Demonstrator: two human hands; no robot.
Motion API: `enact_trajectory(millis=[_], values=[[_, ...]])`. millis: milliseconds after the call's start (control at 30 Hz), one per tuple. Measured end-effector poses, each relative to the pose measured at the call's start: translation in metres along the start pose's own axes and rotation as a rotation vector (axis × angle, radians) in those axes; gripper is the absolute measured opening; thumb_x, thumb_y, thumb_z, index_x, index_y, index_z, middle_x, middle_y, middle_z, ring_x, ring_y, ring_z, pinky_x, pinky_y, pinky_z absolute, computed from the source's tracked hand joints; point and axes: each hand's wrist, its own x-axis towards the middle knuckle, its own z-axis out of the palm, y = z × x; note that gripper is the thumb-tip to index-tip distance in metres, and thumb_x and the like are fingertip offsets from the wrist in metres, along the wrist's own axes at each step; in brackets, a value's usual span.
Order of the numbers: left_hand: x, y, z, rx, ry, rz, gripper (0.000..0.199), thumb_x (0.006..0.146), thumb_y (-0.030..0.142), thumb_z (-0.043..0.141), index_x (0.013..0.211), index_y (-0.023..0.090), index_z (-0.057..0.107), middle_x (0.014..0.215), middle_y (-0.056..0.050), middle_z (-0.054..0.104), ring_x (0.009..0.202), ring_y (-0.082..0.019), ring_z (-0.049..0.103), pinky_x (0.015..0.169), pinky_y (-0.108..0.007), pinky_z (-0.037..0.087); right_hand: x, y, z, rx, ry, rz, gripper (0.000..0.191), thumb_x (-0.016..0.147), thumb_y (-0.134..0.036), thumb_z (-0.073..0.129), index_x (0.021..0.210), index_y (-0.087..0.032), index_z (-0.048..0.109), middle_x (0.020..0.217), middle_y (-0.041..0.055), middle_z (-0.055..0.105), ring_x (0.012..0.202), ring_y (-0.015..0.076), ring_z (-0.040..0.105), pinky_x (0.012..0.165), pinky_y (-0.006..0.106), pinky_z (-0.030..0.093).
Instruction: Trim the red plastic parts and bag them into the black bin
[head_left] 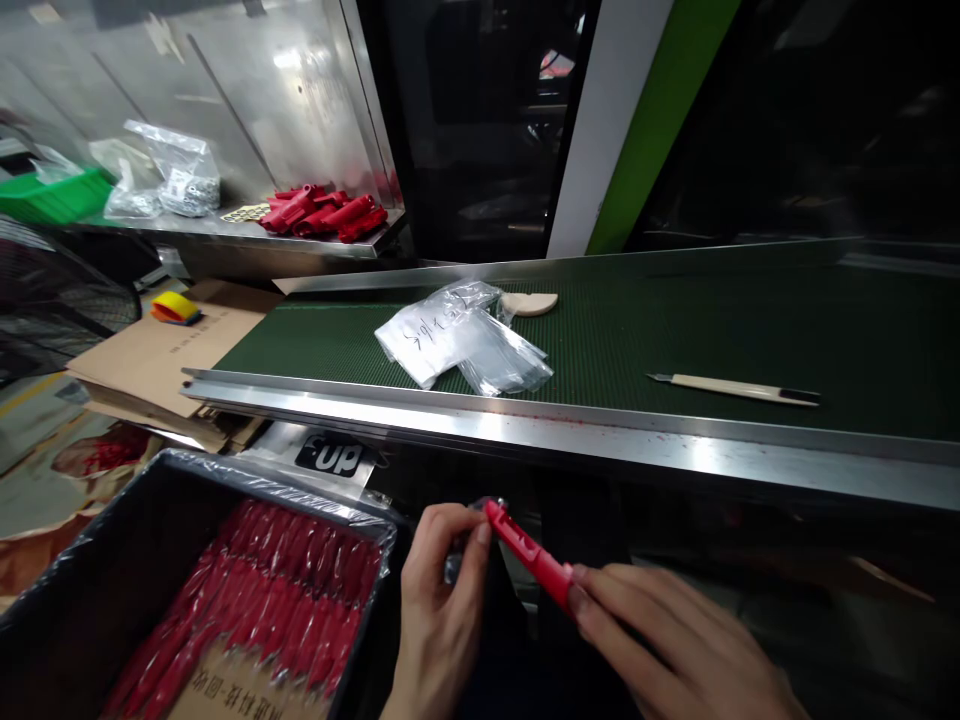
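My right hand [664, 635] grips the lower end of a long, narrow red plastic part [529, 550] with recesses along its side. The part slants up and left, its far tip at the fingers of my left hand [442, 600]. Thumb and forefinger of that left hand are pinched on a thin clear plastic bag [452, 568], which shows below the fingers and about the part's tip. How far the tip is inside the bag, I cannot tell. Left of my hands, a dark bin [202, 465] holds rows of red parts in clear bags [292, 580].
A green conveyor belt [600, 345] with a metal rim runs across ahead. On it lie clear bags [502, 355], a beige half-disc [531, 303] and a craft knife [739, 388]. Loose red parts [322, 212] sit on a metal shelf. Cardboard [176, 345] is stacked left, near a fan [52, 300].
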Motion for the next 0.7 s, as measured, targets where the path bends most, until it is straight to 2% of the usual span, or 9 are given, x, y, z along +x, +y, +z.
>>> enact_trajectory(millis=[67, 167, 233, 333, 400, 533, 600, 700], values=[[0.001, -0.005, -0.001, 0.022, -0.001, 0.056, 0.012, 0.096, 0.027, 0.054, 0.09, 0.021, 0.063, 0.088, 0.0, 0.058, 0.081, -0.013, 0.056, 0.074, -0.022, 0.044, 0.008, 0.008, -0.002, -0.01, -0.06, -0.088, 0.035, 0.093, -0.008, 0.037, 0.098, -0.016, 0.071, 0.095, 0.0069, 0.076, 0.077, 0.0199, 0.073, 0.063, 0.03, 0.062], [-0.001, -0.015, -0.001, 0.05, -0.026, 0.131, 0.013, 0.097, 0.021, 0.051, 0.093, 0.022, 0.064, 0.09, -0.001, 0.057, 0.083, -0.014, 0.057, 0.076, -0.023, 0.045, 0.007, 0.011, 0.003, 0.04, -0.14, -0.077, 0.037, 0.091, -0.008, 0.035, 0.103, -0.013, 0.07, 0.096, 0.0098, 0.075, 0.078, 0.0222, 0.072, 0.062, 0.035, 0.061], [-0.004, -0.023, 0.0, 0.064, -0.033, 0.176, 0.015, 0.097, 0.018, 0.049, 0.098, 0.022, 0.064, 0.093, -0.002, 0.056, 0.084, -0.014, 0.058, 0.076, -0.023, 0.047, 0.0, 0.006, 0.013, 0.124, -0.108, 0.042, 0.032, 0.088, -0.006, 0.043, 0.108, -0.013, 0.067, 0.097, 0.0094, 0.074, 0.082, 0.0209, 0.071, 0.068, 0.034, 0.061], [-0.009, -0.033, 0.002, 0.084, -0.017, 0.225, 0.018, 0.096, 0.013, 0.049, 0.101, 0.023, 0.063, 0.097, -0.003, 0.056, 0.087, -0.014, 0.059, 0.078, -0.024, 0.048, -0.011, -0.008, 0.034, 0.211, 0.101, 0.294, 0.031, 0.085, -0.005, 0.057, 0.112, -0.019, 0.063, 0.095, 0.0042, 0.073, 0.084, 0.0164, 0.07, 0.078, 0.029, 0.059], [-0.014, -0.037, 0.005, 0.092, 0.0, 0.239, 0.018, 0.096, 0.011, 0.048, 0.1, 0.023, 0.062, 0.099, -0.003, 0.056, 0.09, -0.014, 0.059, 0.081, -0.024, 0.048, -0.014, -0.018, 0.047, 0.2, 0.212, 0.437, 0.029, 0.086, -0.007, 0.059, 0.112, -0.02, 0.061, 0.094, 0.0036, 0.073, 0.082, 0.015, 0.07, 0.079, 0.026, 0.058], [-0.021, -0.042, 0.008, 0.075, 0.003, 0.25, 0.018, 0.096, 0.009, 0.045, 0.099, 0.022, 0.058, 0.098, -0.002, 0.056, 0.09, -0.013, 0.058, 0.082, -0.024, 0.048, -0.013, -0.03, 0.061, 0.246, 0.212, 0.649, 0.018, 0.094, -0.013, 0.054, 0.109, -0.02, 0.06, 0.086, 0.0015, 0.071, 0.07, 0.0107, 0.07, 0.067, 0.015, 0.056], [-0.022, -0.043, 0.006, 0.069, -0.007, 0.254, 0.02, 0.096, 0.009, 0.045, 0.101, 0.022, 0.058, 0.099, -0.002, 0.056, 0.089, -0.013, 0.058, 0.08, -0.024, 0.048, -0.011, -0.029, 0.064, 0.299, 0.189, 0.616, 0.019, 0.094, -0.013, 0.054, 0.109, -0.022, 0.06, 0.09, 0.0016, 0.071, 0.077, 0.011, 0.07, 0.07, 0.016, 0.057], [-0.022, -0.043, -0.002, 0.083, -0.003, 0.236, 0.021, 0.095, 0.009, 0.045, 0.104, 0.022, 0.06, 0.1, -0.005, 0.053, 0.089, -0.015, 0.056, 0.079, -0.026, 0.048, -0.009, -0.018, 0.064, 0.344, 0.127, 0.392, 0.032, 0.088, -0.009, 0.057, 0.115, -0.024, 0.063, 0.104, 0.0051, 0.069, 0.097, 0.0177, 0.067, 0.083, 0.027, 0.058]])
